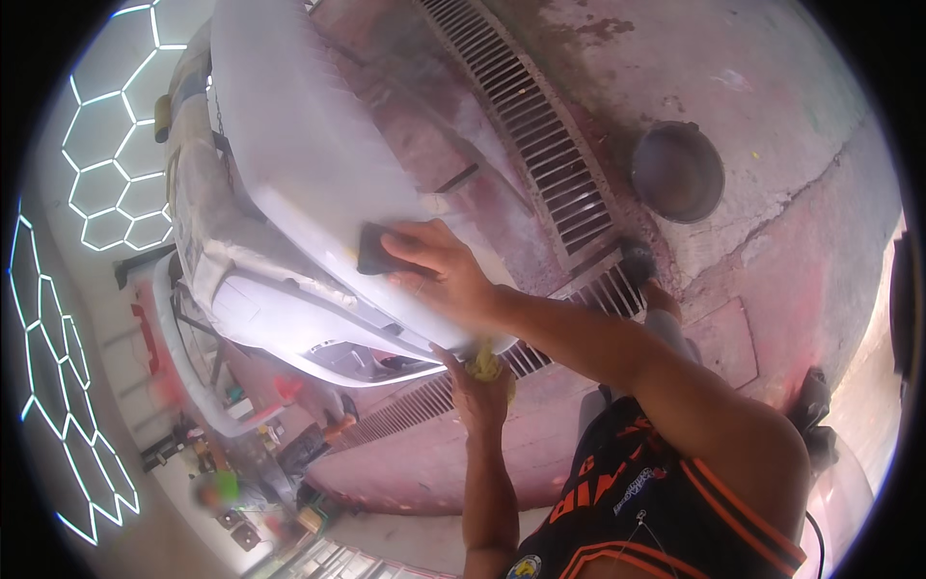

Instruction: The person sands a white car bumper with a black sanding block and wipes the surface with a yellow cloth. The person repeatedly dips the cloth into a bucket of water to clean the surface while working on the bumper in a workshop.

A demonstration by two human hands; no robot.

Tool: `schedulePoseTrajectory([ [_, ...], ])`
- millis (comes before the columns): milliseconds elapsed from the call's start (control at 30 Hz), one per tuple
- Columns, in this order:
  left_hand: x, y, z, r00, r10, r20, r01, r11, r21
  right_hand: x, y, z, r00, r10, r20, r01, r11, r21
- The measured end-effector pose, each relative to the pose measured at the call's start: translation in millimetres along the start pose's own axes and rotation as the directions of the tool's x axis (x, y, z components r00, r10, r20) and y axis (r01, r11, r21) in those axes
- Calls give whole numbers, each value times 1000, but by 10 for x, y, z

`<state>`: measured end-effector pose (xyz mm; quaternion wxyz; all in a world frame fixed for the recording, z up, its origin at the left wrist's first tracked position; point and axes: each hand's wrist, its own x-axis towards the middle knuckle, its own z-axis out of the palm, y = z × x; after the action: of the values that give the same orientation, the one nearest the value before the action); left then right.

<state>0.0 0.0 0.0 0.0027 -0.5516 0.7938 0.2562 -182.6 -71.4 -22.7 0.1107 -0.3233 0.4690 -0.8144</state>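
A large white car body panel (299,125), curved and shaped like a bumper, stretches from the top of the view down to the middle. My right hand (439,275) presses a dark rectangular sanding block (376,251) against its surface, near a long raised edge. Lower down, my left hand (477,391) is closed round a crumpled yellowish cloth (485,365) at the panel's lower end. A finger of that hand reaches toward the panel's rim. Openings with dark insides show along the panel's left part.
A long metal floor grate (526,116) crosses the stained concrete floor. On the right stands a dark round bucket (678,172). Another pale bumper-like part (198,386) is at the left, with a blurred person in green (217,490) farther off. Hexagonal lights line the left side.
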Motion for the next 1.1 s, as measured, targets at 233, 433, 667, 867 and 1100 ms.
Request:
schedulePoseTrajectory([
  [233,20,-57,-14,999,34,0,-34,999,10,-593,29,-334,971,-170,169,199,965,-172],
  [433,-22,-74,-3,999,49,24,-48,998,-32,127,-83,-65,965,-229,127,254,935,-247],
  [667,-19,-116,-7,998,56,19,-55,998,-24,-167,65,-209,973,-190,132,209,968,-143],
  [867,-14,-116,16,998,47,40,-45,998,-34,216,-97,-4,981,-166,97,181,969,-171],
  [1100,-17,-197,13,994,105,5,-105,993,-46,-773,108,-460,981,-44,188,75,984,-162],
])
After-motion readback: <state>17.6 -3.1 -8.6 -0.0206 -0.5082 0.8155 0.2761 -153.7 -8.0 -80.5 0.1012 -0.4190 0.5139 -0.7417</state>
